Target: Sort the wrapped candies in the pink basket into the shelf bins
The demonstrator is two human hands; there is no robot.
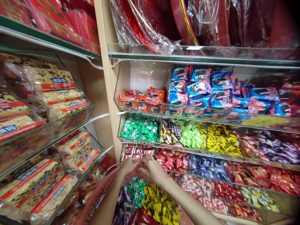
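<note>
My left hand (128, 165) and my right hand (153, 168) meet at the front of a low clear bin of small red-and-white wrapped sweets (138, 151). Both hands reach forward with fingers curled toward each other, touching the bin's edge; whatever they pinch is hidden. Below my forearms a pink plastic basket (103, 187) holds green (136, 190), yellow (161, 204) and purple (123, 203) wrapped candies.
Clear-fronted shelf bins hold green candies (139, 128), yellow candies (222, 137), red candies (173, 159), blue cookie packs (201, 86) and orange packs (142, 100). At left, shelves carry wrapped nut-brittle bars (50, 79). A wooden upright (106, 93) divides the two shelf units.
</note>
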